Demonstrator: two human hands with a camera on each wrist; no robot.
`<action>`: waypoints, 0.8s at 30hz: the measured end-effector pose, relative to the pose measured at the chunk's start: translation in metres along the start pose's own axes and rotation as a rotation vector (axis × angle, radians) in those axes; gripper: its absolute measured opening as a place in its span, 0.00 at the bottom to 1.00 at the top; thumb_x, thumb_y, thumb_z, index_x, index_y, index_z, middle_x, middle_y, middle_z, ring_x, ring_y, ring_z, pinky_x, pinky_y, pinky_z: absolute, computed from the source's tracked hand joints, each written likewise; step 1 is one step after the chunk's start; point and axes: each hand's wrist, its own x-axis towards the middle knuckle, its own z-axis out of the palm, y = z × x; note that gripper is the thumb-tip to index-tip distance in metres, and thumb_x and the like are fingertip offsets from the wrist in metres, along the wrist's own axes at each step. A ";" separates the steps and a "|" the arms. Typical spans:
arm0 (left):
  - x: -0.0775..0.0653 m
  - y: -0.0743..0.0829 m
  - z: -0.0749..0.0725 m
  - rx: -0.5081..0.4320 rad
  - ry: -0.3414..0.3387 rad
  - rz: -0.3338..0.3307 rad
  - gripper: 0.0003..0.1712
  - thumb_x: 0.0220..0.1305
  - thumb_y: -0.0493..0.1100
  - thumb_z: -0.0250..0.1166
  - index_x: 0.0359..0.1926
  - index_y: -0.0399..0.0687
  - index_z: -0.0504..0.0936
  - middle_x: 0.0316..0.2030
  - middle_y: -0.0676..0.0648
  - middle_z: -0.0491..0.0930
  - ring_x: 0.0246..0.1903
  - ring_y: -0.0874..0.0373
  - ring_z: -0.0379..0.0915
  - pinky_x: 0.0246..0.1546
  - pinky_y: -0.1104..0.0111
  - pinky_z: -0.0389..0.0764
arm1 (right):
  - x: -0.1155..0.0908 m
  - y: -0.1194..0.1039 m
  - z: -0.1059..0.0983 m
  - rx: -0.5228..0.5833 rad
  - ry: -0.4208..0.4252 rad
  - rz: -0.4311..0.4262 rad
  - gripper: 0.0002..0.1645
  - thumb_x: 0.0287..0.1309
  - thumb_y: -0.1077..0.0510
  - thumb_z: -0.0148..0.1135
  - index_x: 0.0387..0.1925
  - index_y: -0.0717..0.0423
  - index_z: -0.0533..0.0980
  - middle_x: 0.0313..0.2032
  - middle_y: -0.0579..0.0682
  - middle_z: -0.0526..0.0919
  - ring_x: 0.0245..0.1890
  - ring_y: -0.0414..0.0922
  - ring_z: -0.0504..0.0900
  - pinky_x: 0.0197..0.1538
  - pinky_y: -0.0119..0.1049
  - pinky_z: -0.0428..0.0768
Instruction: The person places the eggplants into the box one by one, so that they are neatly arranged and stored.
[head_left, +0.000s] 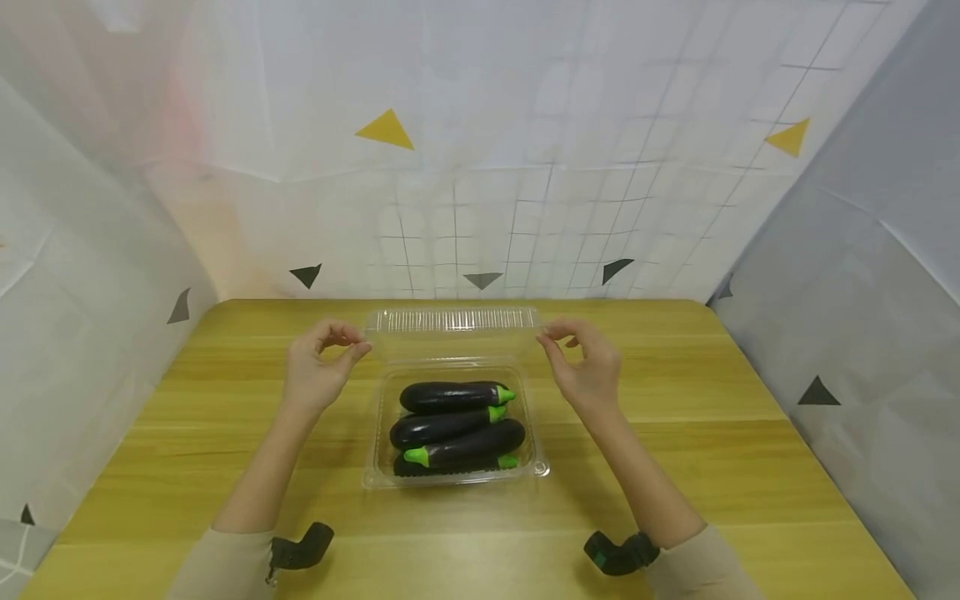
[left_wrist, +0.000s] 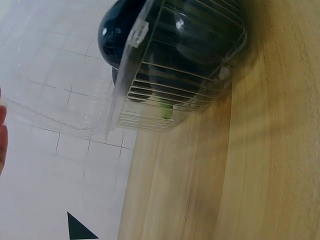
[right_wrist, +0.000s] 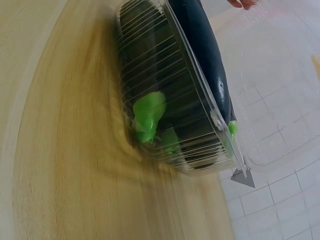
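Observation:
A clear plastic clamshell box stands on the table with its lid raised at the far side. Several dark eggplants with bright green stem ends lie stacked inside it. At the lid's left corner, my left hand pinches the edge between thumb and fingers. My right hand pinches the opposite corner likewise. In the left wrist view, fingertips show at the left border beside the lid. Through the box's ribbed wall, the right wrist view shows a green stem end.
The box sits on a wood-grain table. White sheeting with grid lines and triangles rises behind and at both sides. A black curved mount is at the left wrist and another black mount at the right wrist.

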 end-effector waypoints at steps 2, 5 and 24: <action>-0.001 0.009 -0.001 -0.002 0.002 0.010 0.10 0.50 0.25 0.71 0.32 0.32 0.79 0.30 0.39 0.81 0.33 0.68 0.73 0.43 0.71 0.75 | 0.000 0.000 0.000 -0.006 -0.002 0.004 0.12 0.43 0.72 0.74 0.31 0.62 0.80 0.29 0.53 0.85 0.28 0.48 0.83 0.36 0.23 0.73; -0.001 0.013 -0.002 -0.003 0.005 0.004 0.11 0.50 0.25 0.71 0.34 0.31 0.78 0.31 0.38 0.81 0.35 0.68 0.72 0.45 0.70 0.74 | 0.000 0.000 0.000 -0.010 -0.005 0.005 0.12 0.43 0.71 0.74 0.31 0.62 0.80 0.29 0.53 0.85 0.28 0.48 0.83 0.34 0.27 0.75; 0.000 0.018 -0.006 0.035 0.017 0.148 0.13 0.47 0.23 0.72 0.30 0.37 0.78 0.28 0.47 0.80 0.34 0.66 0.73 0.41 0.74 0.74 | 0.001 0.001 -0.006 -0.066 -0.058 -0.061 0.14 0.41 0.72 0.74 0.33 0.62 0.80 0.30 0.53 0.85 0.30 0.49 0.83 0.30 0.42 0.78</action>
